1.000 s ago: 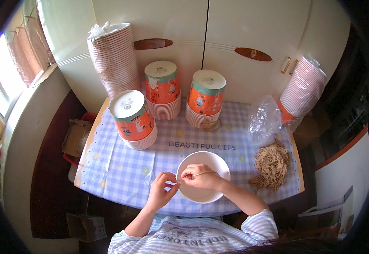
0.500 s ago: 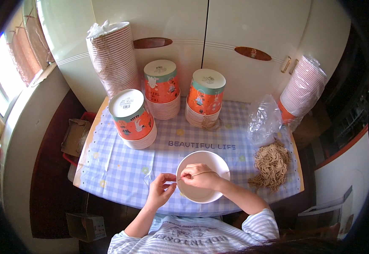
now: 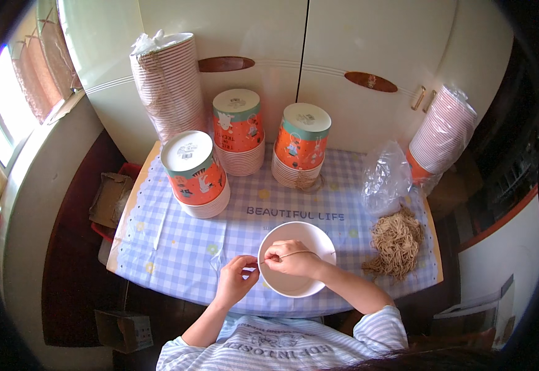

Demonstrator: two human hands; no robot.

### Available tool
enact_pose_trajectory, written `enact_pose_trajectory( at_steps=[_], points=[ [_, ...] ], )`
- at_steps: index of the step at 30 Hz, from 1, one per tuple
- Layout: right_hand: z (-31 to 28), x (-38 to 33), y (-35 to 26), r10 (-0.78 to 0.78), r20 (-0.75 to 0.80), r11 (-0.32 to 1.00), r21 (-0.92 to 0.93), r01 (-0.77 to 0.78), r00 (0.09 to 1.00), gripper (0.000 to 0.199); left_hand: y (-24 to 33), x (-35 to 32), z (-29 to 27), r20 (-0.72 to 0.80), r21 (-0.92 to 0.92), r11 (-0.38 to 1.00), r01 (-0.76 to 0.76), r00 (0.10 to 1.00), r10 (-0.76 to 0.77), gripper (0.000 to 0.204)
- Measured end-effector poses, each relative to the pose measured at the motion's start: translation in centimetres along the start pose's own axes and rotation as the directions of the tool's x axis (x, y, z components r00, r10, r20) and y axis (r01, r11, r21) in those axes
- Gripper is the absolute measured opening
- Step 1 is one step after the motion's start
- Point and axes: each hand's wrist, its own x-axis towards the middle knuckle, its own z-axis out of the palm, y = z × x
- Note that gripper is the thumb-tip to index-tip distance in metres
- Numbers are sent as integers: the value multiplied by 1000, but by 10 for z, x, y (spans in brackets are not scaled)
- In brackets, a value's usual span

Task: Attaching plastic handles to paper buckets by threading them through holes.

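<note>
A white paper bucket [image 3: 294, 285] stands with its mouth up near the table's front edge. My right hand [image 3: 291, 258] reaches over its mouth, fingers closed on a thin tan cord [image 3: 303, 252] at the left inner wall. From there the cord runs across the back of that hand toward a small spot on the bucket's right wall. Outside the left rim, my left hand [image 3: 237, 278] has its fingertips and thumb curled together against the wall. Whatever is between them is too small to make out.
Upside-down stacks of orange and teal paper buckets [image 3: 196, 182] stand behind. Plastic-wrapped stacks [image 3: 169, 86] rise at the back left and right. A crumpled clear bag [image 3: 385, 179] and a heap of tan cords [image 3: 396, 242] lie right. A checked cloth [image 3: 176, 247] covers the table.
My left fingers have come slightly closer together at the bucket's left rim. My right hand and the bucket stay nearly in place; the whole view has shifted a little.
</note>
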Motion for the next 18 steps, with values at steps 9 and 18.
enact_pose_trajectory(
  at_steps=[9, 18],
  points=[
    [1, 1, 0, -32, -3, 999, -40, 32, 999, 13, -1, 0, 1, -20, 26, 999, -33, 999, 33, 20],
    [3, 2, -2, -41, 6, 999, -35, 41, 999, 13, -5, 1, 2, -27, 182, 977, -107, 993, 114, 13]
  ],
)
